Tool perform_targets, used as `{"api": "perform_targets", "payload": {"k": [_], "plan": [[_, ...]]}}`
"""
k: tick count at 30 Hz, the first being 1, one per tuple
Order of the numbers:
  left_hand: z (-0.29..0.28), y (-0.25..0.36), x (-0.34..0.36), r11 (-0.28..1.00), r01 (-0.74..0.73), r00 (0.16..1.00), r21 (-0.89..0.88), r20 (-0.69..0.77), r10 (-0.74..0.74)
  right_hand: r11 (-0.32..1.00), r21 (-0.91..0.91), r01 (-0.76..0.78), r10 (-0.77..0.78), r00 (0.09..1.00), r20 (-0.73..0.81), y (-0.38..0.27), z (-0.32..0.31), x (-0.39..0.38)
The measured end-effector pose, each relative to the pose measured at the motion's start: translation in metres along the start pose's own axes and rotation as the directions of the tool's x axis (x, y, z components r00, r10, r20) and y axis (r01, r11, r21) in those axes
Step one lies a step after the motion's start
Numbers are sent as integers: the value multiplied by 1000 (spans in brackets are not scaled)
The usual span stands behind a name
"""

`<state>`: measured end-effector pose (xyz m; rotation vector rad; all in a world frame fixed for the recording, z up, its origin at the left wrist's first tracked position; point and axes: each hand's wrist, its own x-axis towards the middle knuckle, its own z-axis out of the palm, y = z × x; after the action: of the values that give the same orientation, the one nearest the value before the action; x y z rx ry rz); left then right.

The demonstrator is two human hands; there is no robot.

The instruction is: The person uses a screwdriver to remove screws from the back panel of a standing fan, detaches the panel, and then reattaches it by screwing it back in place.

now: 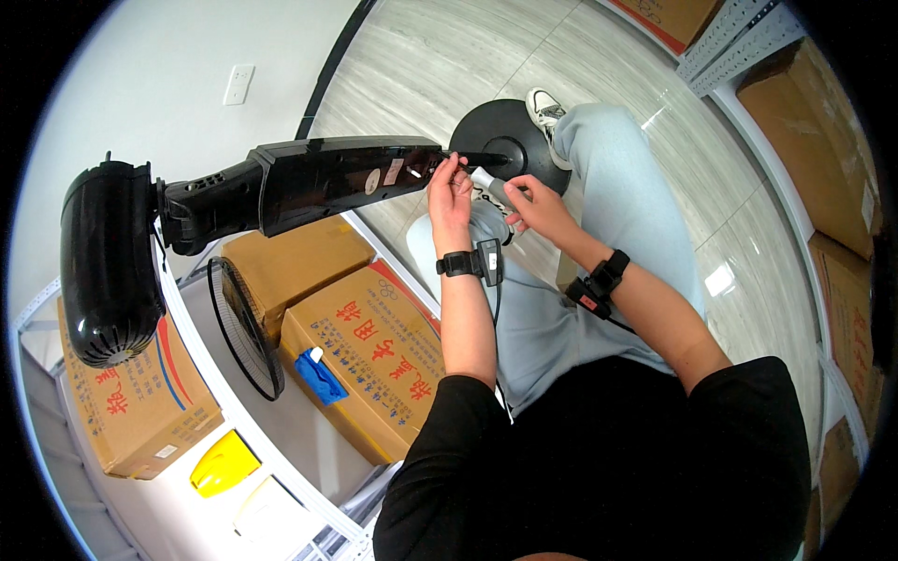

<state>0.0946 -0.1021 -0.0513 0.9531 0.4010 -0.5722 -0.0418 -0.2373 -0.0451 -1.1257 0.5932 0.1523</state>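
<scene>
Screwdriver (487, 181) between right-hand fingers (517, 194)

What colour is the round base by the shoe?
Black; the base shows best in the head view.

Pale wood-grain floor (440, 56) carries a round black fan base (500, 131) at the far centre, with a white shoe (543, 109) touching its right edge. The white shelf (234, 402) on the left bears cardboard boxes (365, 355), a black fan grille (245, 327) leaning between them, and a yellow object (223, 462) near.
</scene>
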Motion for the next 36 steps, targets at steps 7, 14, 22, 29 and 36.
{"api": "perform_targets", "payload": {"k": [7,14,22,29,36], "plan": [[5,-1,-5,1000,1,1000,20,-18,0,990,-113,90,-91,996,0,8,0,3],[-17,1,-3,995,15,996,-99,88,-6,986,-129,102,-103,995,-6,3,-2,1],[-33,-2,-15,992,-45,999,-122,13,47,996,-83,11,-1,993,120,-8,-34,-12],[-30,3,-32,938,-75,996,-339,11,83,909,-342,238,-202,970,138,-32,-33,-37],[-40,11,-42,910,-155,983,-385,36,182,801,-492,342,-309,939,150,-47,-7,-51]]}}
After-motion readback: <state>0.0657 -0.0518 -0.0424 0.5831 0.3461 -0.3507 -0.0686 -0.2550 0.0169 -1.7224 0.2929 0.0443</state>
